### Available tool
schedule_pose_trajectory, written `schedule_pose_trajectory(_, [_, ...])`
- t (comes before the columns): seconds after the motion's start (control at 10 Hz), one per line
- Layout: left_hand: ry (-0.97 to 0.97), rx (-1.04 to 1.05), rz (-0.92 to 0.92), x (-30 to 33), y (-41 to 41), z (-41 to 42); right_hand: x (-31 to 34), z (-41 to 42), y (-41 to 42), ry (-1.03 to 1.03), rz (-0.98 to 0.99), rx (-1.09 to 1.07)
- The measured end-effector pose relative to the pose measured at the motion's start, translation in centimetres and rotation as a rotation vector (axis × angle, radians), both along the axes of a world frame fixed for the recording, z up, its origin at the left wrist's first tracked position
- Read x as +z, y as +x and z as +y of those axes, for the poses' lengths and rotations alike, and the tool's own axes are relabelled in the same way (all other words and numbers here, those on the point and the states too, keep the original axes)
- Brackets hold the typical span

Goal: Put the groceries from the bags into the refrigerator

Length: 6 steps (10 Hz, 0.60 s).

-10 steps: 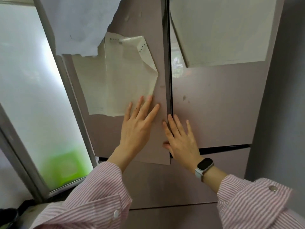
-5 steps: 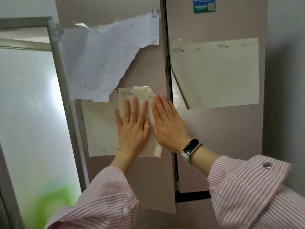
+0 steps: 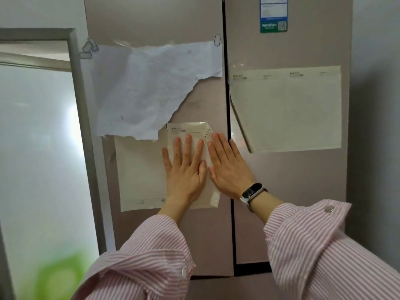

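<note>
Pressed both flat, open-fingered: left hand (image 3: pixel 185 169) on folded cream sheet (image 3: pixel 188 135), right hand (image 3: pixel 228 169) across seam of shut refrigerator (image 3: pixel 281 191). Gripped nothing. Groceries, bags unseen. Better: hook door edge, pull evenly.

The refrigerator (image 3: pixel 281 191) doors are closed, blocking access inside. Both flat hands, left hand (image 3: pixel 184 169) and right hand (image 3: pixel 229 167), cover the door seam (image 3: pixel 232 224); below them it is unobstructed.
</note>
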<state>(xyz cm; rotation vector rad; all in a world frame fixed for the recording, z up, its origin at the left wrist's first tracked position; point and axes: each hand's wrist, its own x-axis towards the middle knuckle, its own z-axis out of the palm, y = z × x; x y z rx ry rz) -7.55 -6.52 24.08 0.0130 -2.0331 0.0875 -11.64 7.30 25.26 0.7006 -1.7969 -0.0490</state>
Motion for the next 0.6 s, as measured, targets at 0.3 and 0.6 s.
schedule_pose_trajectory(0.3, [-0.074,0.102,-0.289,1.7,1.3,-0.2,0.8,0.8,-0.7,0.13,-0.074,-0.208])
schedule_pose_trajectory(0.6, [-0.058,0.089,-0.337,1.5,1.1,0.1,5.9,4.8,10.1,-0.52,-0.79,0.759])
